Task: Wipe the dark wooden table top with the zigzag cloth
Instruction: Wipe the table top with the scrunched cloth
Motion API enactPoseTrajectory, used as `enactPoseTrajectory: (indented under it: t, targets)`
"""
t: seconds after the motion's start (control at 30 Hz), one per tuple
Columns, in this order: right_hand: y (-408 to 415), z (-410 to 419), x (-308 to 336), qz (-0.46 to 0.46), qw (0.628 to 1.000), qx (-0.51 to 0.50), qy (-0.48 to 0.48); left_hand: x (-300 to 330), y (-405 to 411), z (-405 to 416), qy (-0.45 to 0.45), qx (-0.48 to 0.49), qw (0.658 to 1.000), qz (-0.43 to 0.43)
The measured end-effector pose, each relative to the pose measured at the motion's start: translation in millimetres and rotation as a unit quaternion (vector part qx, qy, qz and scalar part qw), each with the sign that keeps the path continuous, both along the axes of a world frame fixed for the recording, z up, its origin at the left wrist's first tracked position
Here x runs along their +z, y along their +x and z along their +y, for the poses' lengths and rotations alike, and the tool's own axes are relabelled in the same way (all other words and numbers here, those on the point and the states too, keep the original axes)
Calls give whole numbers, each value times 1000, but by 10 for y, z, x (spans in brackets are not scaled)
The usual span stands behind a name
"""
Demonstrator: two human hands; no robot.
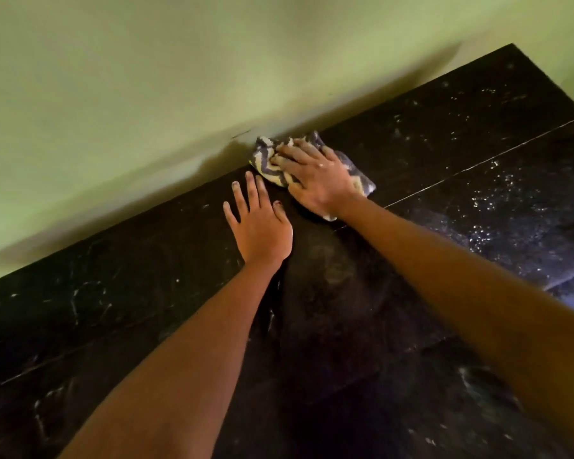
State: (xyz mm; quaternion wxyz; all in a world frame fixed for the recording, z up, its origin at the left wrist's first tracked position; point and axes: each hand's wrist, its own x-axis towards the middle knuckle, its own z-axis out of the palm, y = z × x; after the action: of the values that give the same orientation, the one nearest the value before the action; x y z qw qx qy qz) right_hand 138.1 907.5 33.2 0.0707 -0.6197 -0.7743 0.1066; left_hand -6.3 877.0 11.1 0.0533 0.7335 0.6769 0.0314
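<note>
Forearms, two, bare, reaching from the near edge across the desk point(113, 309) toward the wall.

Desk: dark wooden top, nearly black, flat, built of long boards with a thin pale seam running between them. Surface dull, scuffed with pale scratches at left; scatter of white specks and dusty grit at right, densest near the right edge.

Left hand point(260, 226): grip open, palm down, fingers straight and spread, lying flat on the bare wood just beside the cloth; whether a fingertip touches the cloth cannot be told. Dark polish visible on the thumbnail.

Right hand point(315, 178): grip spread over the zigzag cloth point(269, 157), palm pressing it onto the desk, fingers slightly bent with tips sunk into the bunched folds. Ring on one finger.

Zigzag cloth: soft, towel-like fabric, grey and cream chevron pattern, crumpled into an irregular wad. Lies on the far part of the desk, its far end against the wall, edges showing on both sides of the right hand.

Wall point(146, 94): smooth, pale green, matte, meeting the desk's far edge; hand shadows fall on it.
</note>
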Motion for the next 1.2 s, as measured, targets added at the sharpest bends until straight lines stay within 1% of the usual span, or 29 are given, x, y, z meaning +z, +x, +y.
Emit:
enactPoseTrajectory:
  t: [0.03, 0.07, 0.13, 0.17, 0.2, 0.23, 0.27, 0.33, 0.37, 0.4, 0.43, 0.5, 0.53, 0.57, 0.63, 0.67, 0.7, 0.73, 0.77, 0.83, 0.87, 0.9, 0.93, 0.97, 1.0, 1.03, 1.07, 1.13, 1.2]
  targets:
    - [151, 120, 7, 4, 1000, -18, 3, 5, 1, 33, -6, -2, 1000, -2]
    - [299, 213, -1, 10, 996, -92, 17, 8, 3, 35, -7, -3, 1000, -2]
    - [456, 164, -15, 49, 961, -270, 29, 21, 12, 29, 0, -4, 1000, 3]
    - [382, 17, -29, 62, 941, -331, 40, 27, 16, 45, -2, -3, 1000, 5]
    - [258, -180, -21, 64, 930, -358, 53, 40, 19, 78, -6, -3, 1000, 5]
    - [109, -400, -11, 59, 931, -356, 58, 44, 18, 109, -11, -5, 1000, 5]
    - [2, -596, 13, 56, 946, -315, 46, 61, 34, 129, -18, -8, 1000, 4]
    - [99, -744, 25, 37, 984, -172, -1, 61, 48, 155, -29, -13, 999, 9]
    - [292, -683, 46, 29, 990, -137, 2, 77, 59, 161, -33, -13, 999, 9]
    - [490, -610, 55, 29, 986, -166, 2, 86, 57, 162, -37, -10, 999, 8]
    - [692, -555, 57, 38, 970, -240, 4, 97, 76, 155, -37, -8, 999, 3]
    - [808, -687, 31, 64, 914, -401, -8, 103, 106, 73, -23, -19, 1000, -8]
    - [735, -879, 13, 60, 899, -434, -11, 124, 157, 0, -11, -47, 999, -14]
    - [595, -1119, 14, 51, 909, -414, -9, 137, 220, -89, -5, -84, 996, -24]
    - [519, -1551, 5, 41, 957, -287, -32, 149, 490, -176, -14, -147, 988, -51]
    - [663, -1603, -10, 41, 972, -227, -39, 155, 664, -155, -24, -148, 986, -67]
    - [883, -1524, -30, 45, 976, -212, -27, 152, 862, -109, -37, -133, 987, -80]
    - [1076, -1370, -40, 47, 967, -252, -4, 142, 1029, -64, -50, -111, 989, -82]
    - [1263, -1171, -51, 44, 942, -334, 19, 114, 1182, -21, -54, -92, 992, -71]
    - [1404, -772, -39, 52, 865, -499, 20, 37, 1312, 4, -39, -74, 996, -29]
    - [1372, -603, -50, 42, 846, -531, 9, 8, 1344, 14, -29, -73, 997, -17]
    - [1275, -485, -38, 32, 861, -508, 7, 1, 1344, 26, -24, -74, 997, -14]
    - [1180, -420, -30, 25, 902, -431, 6, 2, 1339, 38, -24, -79, 997, -11]
    - [1122, -399, -36, 18, 948, -317, 10, -2, 1335, 46, -20, -86, 996, -8]
    - [1148, -377, -28, 10, 979, -204, 7, -10, 1335, 59, -13, -93, 996, -2]
    - [1292, -293, -10, 9, 992, -129, 0, -17, 1348, 83, -9, -99, 995, 1]
    - [1465, -156, 4, 13, 993, -114, -3, -12, 1353, 107, -11, -101, 995, 2]
    - [1738, 130, -25, 24, 969, -246, 13, -27, 1345, 106, -15, -102, 995, 2]
    - [1655, 282, -24, 13, 922, -387, 20, -31, 1339, 111, -17, -100, 995, -4]
